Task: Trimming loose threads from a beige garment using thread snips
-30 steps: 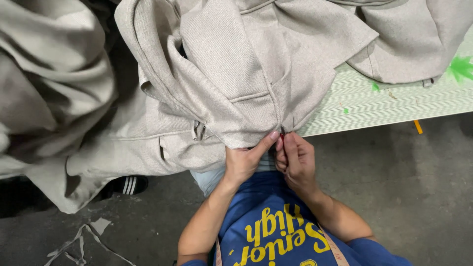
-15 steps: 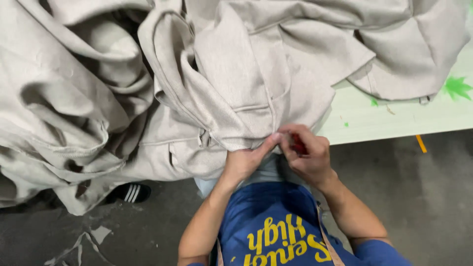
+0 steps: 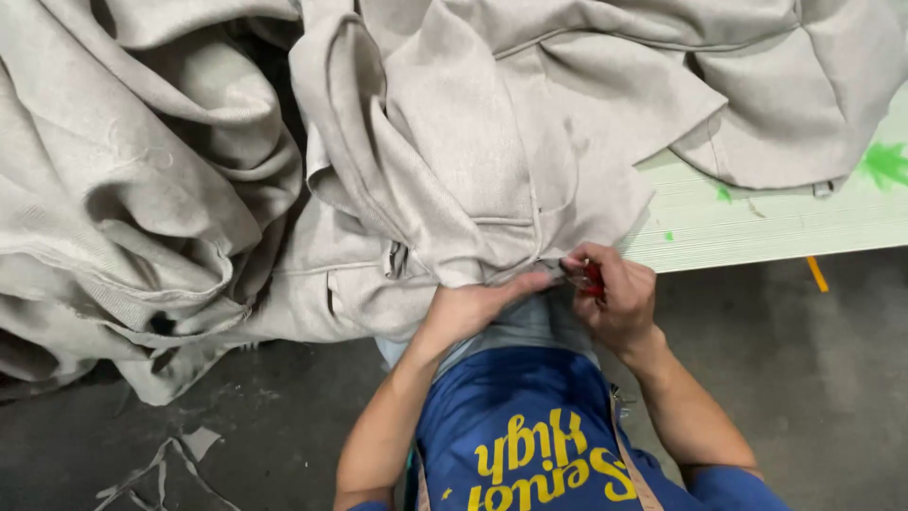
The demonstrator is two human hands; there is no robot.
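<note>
Head view. The left hand (image 3: 473, 305) pinches the lower hem of a grey fleece garment (image 3: 492, 180), fingers pressed together on the cloth. The right hand (image 3: 615, 298) curls closed around a small red tool (image 3: 593, 277) held against the same hem. The garment hangs over the edge of a pale green table (image 3: 757, 227), beside heaped grey garments (image 3: 132, 189).

Both hands, left hand (image 3: 473, 305) and right hand (image 3: 615, 301), pinch the grey garment (image 3: 492, 180) hem.
</note>
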